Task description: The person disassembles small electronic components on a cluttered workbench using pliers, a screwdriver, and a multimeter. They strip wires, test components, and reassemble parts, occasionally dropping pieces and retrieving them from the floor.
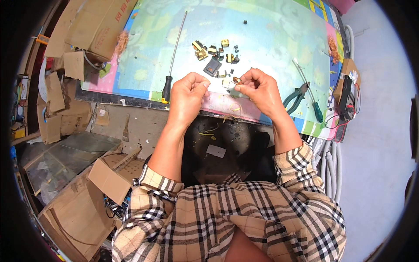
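Note:
My left hand (188,92) is over the table's near edge, thumb and fingers pinched together; whatever is between them is too small to make out. My right hand (262,91) pinches a small copper-coloured coil piece (237,80) at its fingertips. A pale yellow bit (226,82) shows just left of that piece. Beyond both hands lie several small yellow-and-black transformers (201,54) and a dark square block (212,67). A long screwdriver (167,87) with a black handle rests beside my left hand. To the right of my right hand are dark green pliers (298,94).
A green-handled screwdriver (317,112) lies right of the pliers. A black meter with leads (347,98) stands at the table's right edge. Copper wire bundles (121,42) sit near the left side. Cardboard boxes (94,28) crowd the left; grey conduits (331,168) stand at lower right.

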A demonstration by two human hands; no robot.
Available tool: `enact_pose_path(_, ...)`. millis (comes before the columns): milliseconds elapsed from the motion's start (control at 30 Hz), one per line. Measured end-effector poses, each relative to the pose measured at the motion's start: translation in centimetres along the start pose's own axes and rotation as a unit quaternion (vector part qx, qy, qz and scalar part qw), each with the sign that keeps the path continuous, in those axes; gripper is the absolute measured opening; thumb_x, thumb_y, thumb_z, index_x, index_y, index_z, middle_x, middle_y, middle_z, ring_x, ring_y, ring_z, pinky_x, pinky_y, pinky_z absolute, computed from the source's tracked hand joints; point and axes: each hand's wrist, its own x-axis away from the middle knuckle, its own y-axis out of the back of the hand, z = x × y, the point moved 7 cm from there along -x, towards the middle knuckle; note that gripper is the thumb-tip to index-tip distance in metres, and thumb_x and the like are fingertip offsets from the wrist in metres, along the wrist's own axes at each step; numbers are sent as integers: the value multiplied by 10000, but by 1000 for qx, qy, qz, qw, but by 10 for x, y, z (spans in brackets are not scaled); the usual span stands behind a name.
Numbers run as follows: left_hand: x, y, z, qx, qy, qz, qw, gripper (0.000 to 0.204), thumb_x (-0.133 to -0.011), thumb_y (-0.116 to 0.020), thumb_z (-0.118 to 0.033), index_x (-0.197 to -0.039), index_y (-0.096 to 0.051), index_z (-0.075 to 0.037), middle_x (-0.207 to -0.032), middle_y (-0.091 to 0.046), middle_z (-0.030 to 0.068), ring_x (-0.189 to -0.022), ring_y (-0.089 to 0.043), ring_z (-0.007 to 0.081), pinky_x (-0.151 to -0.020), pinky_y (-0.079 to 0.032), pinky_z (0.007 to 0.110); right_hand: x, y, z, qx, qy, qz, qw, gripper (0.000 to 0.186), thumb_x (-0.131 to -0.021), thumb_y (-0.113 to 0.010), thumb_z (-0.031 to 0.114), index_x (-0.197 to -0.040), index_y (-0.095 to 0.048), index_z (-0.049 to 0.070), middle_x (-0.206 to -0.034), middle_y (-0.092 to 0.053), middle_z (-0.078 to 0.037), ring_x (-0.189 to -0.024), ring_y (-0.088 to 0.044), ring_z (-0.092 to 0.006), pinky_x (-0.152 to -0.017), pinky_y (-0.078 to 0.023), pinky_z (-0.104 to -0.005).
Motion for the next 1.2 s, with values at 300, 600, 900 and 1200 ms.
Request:
enact_pose_path(300, -5, 26, -10, 25, -9, -61, 998, 77, -920, -601, -81, -858, -623, -42, -670, -583, -10, -532, -456, 38, -467, -349, 191, 0, 13, -1, -276, -52, 48, 958, 157, -787, -747, 11, -864, -616, 51, -801, -622, 22, -710, -539, -35, -646, -442, -183)
enact_pose_path(600, -4, 38, -21, -68, -65, -144, 985, 58, -865, -633, -65, -854, -651, -11, -671, -643, 38, -606, -564, 89, -575, -450, 257, -6, 37, -14, -282, -65, -22, 957, 152, -799, -750, 52, -816, -599, 49, -746, -579, 33, -652, -472, -36, -588, -386, -187)
enact_pose_path(900, -7, 60, -21, -139, -100, -173, 970, 87, -915, -601, -88, -860, -632, -28, -660, -577, -10, -549, -475, 52, -480, -384, 219, -3, 32, 2, -190, -26, 37, 981, 190, -777, -756, 20, -890, -605, 42, -807, -589, 34, -703, -496, -34, -645, -417, -180)
enact_pose_path(1200, -4, 74, -24, -233, -98, -231, 940, 91, -876, -616, -98, -859, -645, -14, -653, -618, 83, -589, -571, 174, -572, -447, 312, -7, 48, -5, -397, -24, 31, 917, 174, -866, -673, 78, -1004, -567, 58, -1035, -648, -96, -974, -645, -174, -774, -535, -248)
